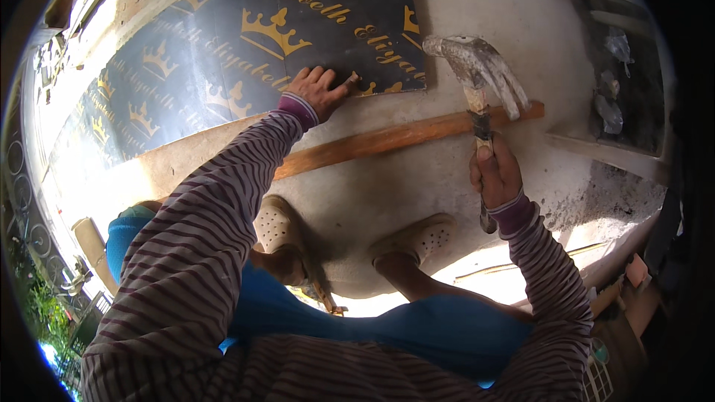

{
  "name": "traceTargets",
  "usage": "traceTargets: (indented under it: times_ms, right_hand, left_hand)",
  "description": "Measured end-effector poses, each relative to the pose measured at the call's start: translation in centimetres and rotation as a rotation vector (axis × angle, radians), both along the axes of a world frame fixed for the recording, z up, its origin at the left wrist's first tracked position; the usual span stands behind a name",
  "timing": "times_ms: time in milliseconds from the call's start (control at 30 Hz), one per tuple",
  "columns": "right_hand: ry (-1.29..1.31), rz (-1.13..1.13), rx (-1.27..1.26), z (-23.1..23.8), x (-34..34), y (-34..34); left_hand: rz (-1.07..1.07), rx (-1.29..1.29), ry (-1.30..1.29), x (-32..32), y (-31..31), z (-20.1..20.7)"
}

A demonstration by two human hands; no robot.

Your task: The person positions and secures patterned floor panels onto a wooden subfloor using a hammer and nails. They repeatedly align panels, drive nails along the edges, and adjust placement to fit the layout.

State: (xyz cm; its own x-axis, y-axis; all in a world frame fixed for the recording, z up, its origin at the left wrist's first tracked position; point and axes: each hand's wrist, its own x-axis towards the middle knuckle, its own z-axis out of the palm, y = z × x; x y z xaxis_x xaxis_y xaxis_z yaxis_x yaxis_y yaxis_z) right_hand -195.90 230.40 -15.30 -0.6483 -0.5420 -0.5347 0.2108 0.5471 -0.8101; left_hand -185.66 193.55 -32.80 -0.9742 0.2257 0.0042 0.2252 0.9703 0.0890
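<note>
My right hand (497, 173) is wrapped around the handle of a worn claw hammer (477, 67). The hammer's whitish, stained head points away from me, above the right end of a wooden strip (387, 139). Farther left, my left hand (322, 91) rests on the near edge of a dark board (216, 52) printed with gold crowns and lettering. Its fingers are curled, and whatever they may hold is hidden. The wooden strip lies just nearer to me than the board, apart from its right part.
Both lie on a grey concrete floor (491, 0). My feet, in tan clogs (428, 234), stand close to the strip. At the right is a dark recess with a pale frame (603, 152) and clear plastic bags (611, 115). Greenery (48, 305) shows at far left.
</note>
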Motion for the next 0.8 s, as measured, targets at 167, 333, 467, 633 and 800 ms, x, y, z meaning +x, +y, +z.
traceTargets:
  times_ms: [167, 333, 467, 633, 800]
  right_hand:
    - [0.807, 0.600, 0.115, -0.4, -2.0, -1.4]
    - [0.734, 0.961, 0.393, -1.7, -2.9, -4.5]
    - [0.738, 1.048, 0.599, -1.5, -5.0, -7.4]
    - [0.804, 1.111, 0.594, -0.8, -6.5, -8.9]
    - [0.784, 1.128, 0.643, -1.3, -7.2, -8.4]
  left_hand:
    - [0.029, 0.114, 0.019, -0.5, -0.4, 0.2]
    - [0.051, 0.048, -0.102, -1.1, -0.7, 0.5]
    - [0.050, 0.065, -0.134, -1.0, -0.6, 0.6]
    - [0.051, 0.057, -0.124, -1.0, -0.6, 0.4]
    - [0.046, 0.035, -0.101, -1.0, -0.7, -0.1]
